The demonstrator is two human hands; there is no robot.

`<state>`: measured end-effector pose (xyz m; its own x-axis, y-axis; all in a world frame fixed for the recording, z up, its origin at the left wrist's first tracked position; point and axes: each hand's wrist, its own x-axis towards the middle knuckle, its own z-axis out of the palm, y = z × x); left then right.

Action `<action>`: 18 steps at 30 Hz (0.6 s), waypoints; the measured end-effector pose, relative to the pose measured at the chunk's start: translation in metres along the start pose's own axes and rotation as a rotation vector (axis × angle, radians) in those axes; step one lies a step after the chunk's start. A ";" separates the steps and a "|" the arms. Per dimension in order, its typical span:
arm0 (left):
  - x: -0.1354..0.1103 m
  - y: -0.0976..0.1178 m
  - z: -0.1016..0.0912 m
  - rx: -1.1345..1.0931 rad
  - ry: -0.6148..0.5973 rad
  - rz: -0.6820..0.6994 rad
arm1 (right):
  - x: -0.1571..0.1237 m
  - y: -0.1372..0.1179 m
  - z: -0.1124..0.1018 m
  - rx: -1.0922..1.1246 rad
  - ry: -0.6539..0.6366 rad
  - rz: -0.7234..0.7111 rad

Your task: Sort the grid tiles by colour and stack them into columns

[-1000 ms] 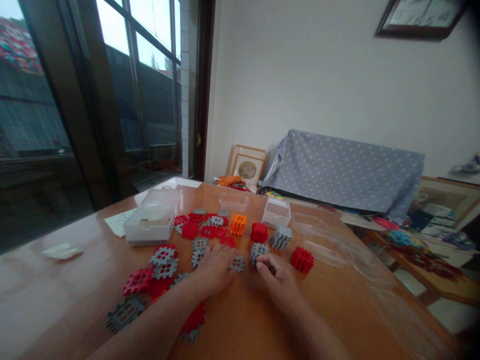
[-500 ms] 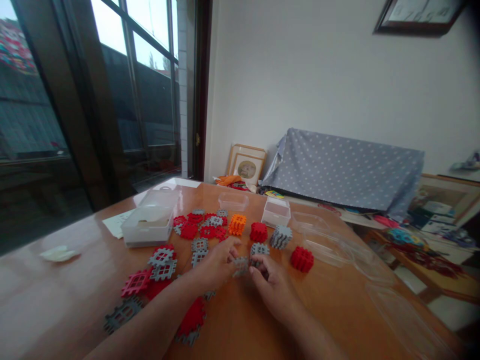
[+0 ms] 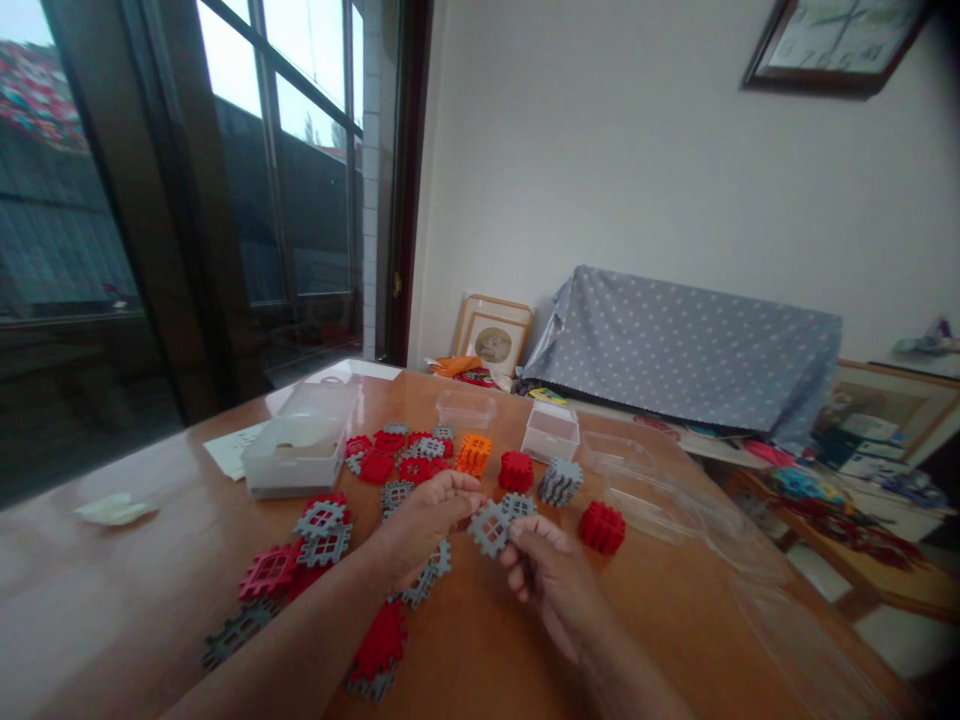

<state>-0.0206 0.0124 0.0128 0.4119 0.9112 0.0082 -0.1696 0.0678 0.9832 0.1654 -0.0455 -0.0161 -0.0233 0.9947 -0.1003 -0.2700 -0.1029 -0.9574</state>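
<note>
Right hand (image 3: 549, 570) closed in a pinch on right edge of gray lattice tile (image 3: 490, 530), tile tilted up between both hands, in front of gray stack (image 3: 519, 505). Left hand (image 3: 429, 515) half-curled, fingertips at tile's left edge; can't tell if gripping. Orange stack (image 3: 473, 455) beyond left hand, red stack (image 3: 602, 527) right of right hand, on worktop (image 3: 510, 670).

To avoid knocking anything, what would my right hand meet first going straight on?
Probably your left hand: the right hand, with the grey piece it holds, points forward and leftward toward it. Depth is unclear.
</note>
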 end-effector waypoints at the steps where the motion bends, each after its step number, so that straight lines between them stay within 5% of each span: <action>1: 0.000 -0.001 0.000 0.000 -0.004 -0.015 | 0.000 -0.001 0.001 0.043 -0.002 0.002; 9: 0.001 -0.008 0.003 0.014 -0.034 -0.034 | -0.001 -0.006 0.004 0.223 -0.040 0.051; 18: 0.001 -0.007 0.000 -0.008 -0.020 -0.056 | 0.004 0.005 0.000 -0.036 -0.018 -0.074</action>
<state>-0.0187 0.0126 0.0058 0.4389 0.8975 -0.0427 -0.1528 0.1214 0.9808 0.1639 -0.0421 -0.0210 -0.0217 0.9995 -0.0239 -0.2369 -0.0284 -0.9711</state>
